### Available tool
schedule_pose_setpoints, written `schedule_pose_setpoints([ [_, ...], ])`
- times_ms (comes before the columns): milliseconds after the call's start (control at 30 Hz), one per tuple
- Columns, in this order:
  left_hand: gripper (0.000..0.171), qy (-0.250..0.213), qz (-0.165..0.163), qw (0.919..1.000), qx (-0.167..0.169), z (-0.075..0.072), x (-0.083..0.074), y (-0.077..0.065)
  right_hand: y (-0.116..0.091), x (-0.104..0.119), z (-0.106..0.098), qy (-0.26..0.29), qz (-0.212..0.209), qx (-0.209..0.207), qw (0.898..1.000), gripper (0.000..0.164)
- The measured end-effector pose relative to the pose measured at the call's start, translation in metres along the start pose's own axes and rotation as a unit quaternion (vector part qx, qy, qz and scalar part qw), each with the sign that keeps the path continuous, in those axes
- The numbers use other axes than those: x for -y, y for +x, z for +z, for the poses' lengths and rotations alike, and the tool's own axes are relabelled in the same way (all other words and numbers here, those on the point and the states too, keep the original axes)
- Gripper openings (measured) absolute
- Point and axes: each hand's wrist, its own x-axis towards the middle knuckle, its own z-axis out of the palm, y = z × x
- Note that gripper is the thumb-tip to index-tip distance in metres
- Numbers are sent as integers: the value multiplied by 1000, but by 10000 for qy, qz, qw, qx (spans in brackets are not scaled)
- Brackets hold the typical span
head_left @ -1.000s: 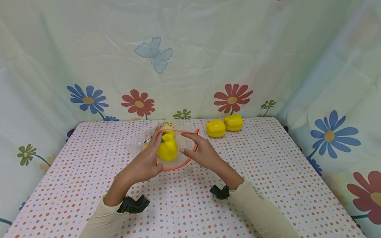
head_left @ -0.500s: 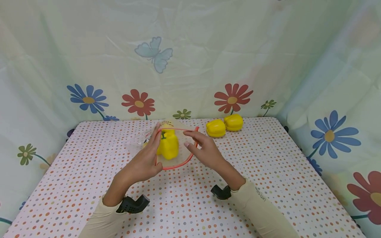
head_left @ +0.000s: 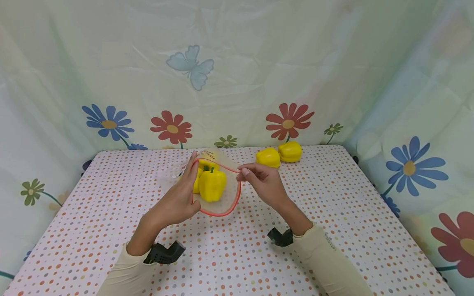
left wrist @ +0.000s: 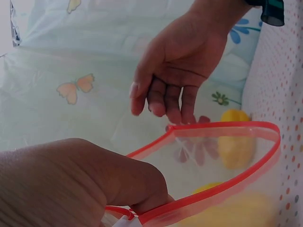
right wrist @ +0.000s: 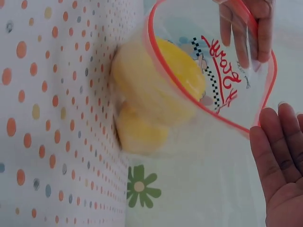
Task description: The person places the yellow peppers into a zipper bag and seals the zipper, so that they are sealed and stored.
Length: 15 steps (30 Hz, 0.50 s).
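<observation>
A clear plastic bag (head_left: 231,193) with a red rim stands with its mouth open towards me, red lettering and a checkered print on its plastic. Yellow bell peppers (head_left: 212,185) with green stems lie inside, one in front and others behind it. My left hand (head_left: 177,201) holds the bag's left side, thumb at the lower rim and long fingers up along the edge. At the rim's right corner is my right hand (head_left: 264,183). Its fingers (left wrist: 173,106) hang loosely bent just above that corner in the left wrist view, gripping nothing.
Two more yellow bell peppers (head_left: 268,157) lie side by side at the back right of the dotted table (head_left: 237,255). A flowered curtain (head_left: 237,82) rises behind the table and along both sides.
My right hand has shifted right and its fingers have drawn together. The rim's right corner has dropped slightly. The front pepper has moved a little right and now stands more upright.
</observation>
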Motion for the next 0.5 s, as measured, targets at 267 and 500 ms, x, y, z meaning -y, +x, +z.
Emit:
schedule_pose_setpoints([
  [267, 109, -16, 15, 10000, -22, -2, -2, -2, -1, -9, -13, -113, 2, -95, 9999, 19],
  [500, 107, 17, 48, 10000, -38, -2, -1, -1, 2, -21, -24, -218, 176, -335, 9990, 20],
])
